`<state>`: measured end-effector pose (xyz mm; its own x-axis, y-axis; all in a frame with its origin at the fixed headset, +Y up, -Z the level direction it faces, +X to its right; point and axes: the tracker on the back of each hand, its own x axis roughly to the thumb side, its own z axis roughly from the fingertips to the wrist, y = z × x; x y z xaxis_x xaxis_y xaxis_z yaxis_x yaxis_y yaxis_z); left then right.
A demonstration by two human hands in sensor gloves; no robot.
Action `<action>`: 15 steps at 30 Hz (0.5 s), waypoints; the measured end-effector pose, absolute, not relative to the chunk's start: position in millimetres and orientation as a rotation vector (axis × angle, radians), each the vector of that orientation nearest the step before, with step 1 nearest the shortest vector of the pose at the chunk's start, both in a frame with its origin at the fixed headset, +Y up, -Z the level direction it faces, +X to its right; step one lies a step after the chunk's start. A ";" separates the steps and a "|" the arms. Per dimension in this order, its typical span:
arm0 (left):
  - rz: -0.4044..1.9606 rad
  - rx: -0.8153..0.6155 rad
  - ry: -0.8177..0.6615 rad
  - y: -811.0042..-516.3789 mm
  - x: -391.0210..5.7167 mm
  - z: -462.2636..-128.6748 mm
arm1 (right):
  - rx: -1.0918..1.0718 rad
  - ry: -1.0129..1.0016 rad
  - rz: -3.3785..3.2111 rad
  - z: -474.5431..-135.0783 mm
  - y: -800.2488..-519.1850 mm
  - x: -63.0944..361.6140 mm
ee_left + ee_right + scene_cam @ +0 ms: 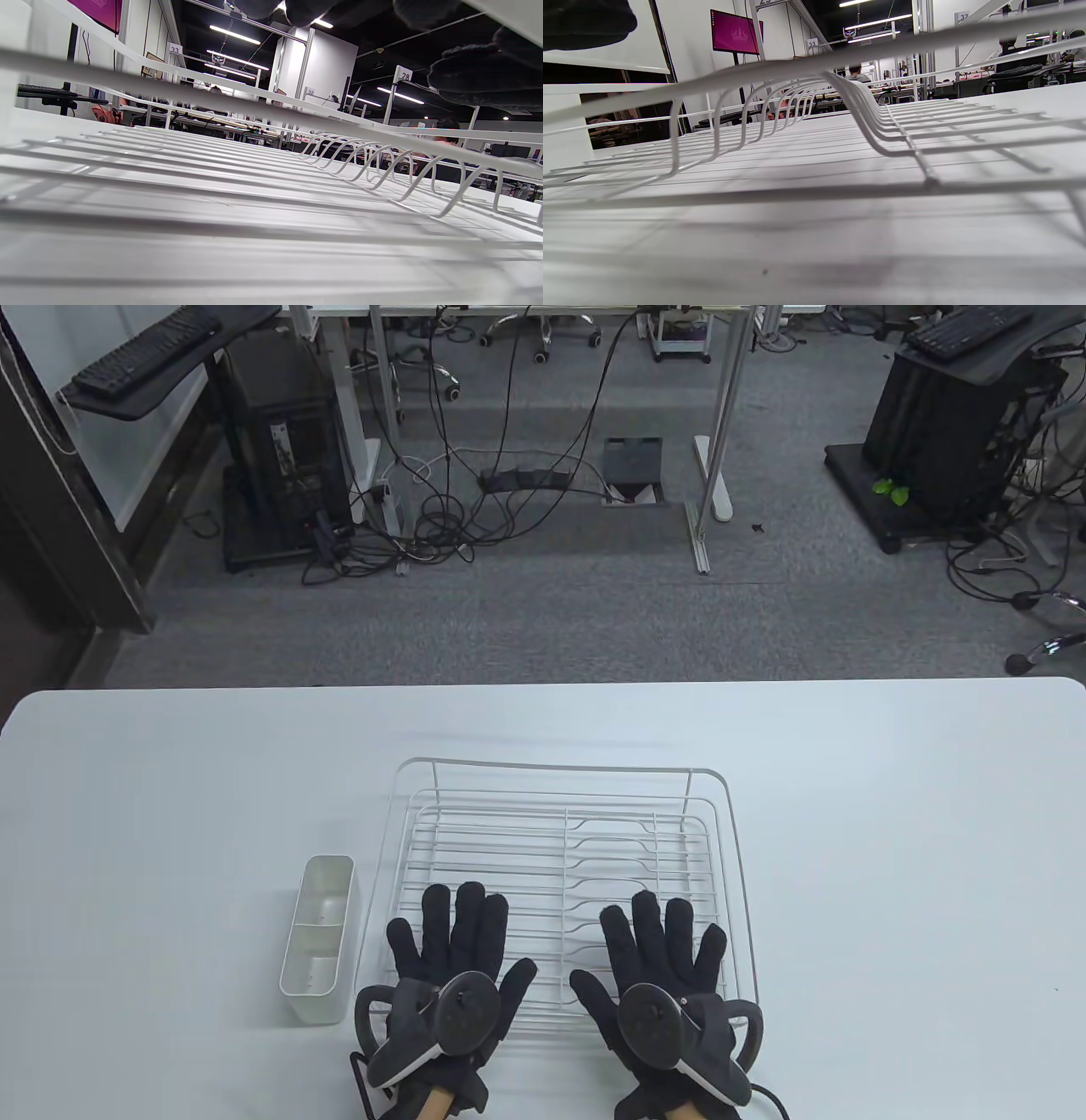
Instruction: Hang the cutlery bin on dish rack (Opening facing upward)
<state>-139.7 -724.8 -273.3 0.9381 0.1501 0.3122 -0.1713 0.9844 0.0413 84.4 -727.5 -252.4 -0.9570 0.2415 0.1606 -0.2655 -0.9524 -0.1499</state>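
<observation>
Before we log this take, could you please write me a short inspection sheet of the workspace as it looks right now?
Surface: white table, rounded far corners.
Job's things: white cutlery bin stands on the table left of the dish rack, opening up, two compartments, not hung.
Clutter: nothing seen on the table.
Grippers: left hand and right hand lie spread, palms down, over the rack's near part; neither holds anything.
Cables: a cable runs from the right glove; tangled cables on the floor beyond.
Surroundings: grey carpet, desk frames, keyboard stands, computer towers.
</observation>
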 end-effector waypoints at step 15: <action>0.161 0.070 -0.313 -724.8 -139.7 -273.5 | 0.200 -0.251 2.862 -252.3 -727.6 84.5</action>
<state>-139.7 -724.8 -273.5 0.9387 0.1465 0.3120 -0.1681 0.9848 0.0434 84.5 -727.6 -252.3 -0.9564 0.2453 0.1586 -0.2692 -0.9509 -0.1525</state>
